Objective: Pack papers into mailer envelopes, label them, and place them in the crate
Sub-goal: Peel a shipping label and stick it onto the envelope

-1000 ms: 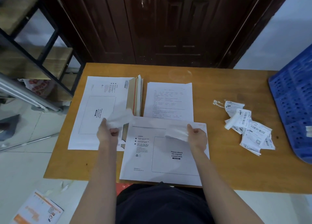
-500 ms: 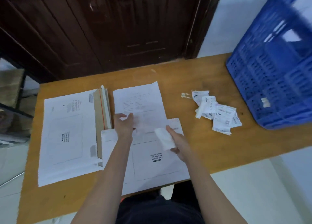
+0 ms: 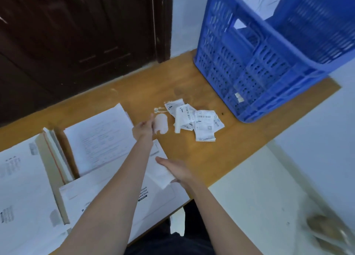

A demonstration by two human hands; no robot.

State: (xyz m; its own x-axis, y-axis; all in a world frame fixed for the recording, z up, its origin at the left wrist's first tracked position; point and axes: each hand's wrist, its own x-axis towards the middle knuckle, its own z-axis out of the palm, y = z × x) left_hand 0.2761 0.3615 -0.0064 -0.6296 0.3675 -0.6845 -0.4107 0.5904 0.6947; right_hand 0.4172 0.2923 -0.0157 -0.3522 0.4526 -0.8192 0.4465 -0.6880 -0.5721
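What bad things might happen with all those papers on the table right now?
The white scrap in the left hand looks loosely held, so it may drop among the barcode labels and get mixed up with them. The mailer envelope hangs over the near table edge, so a nudge from an arm could slide it off. The sticker under the right hand might go on crooked.
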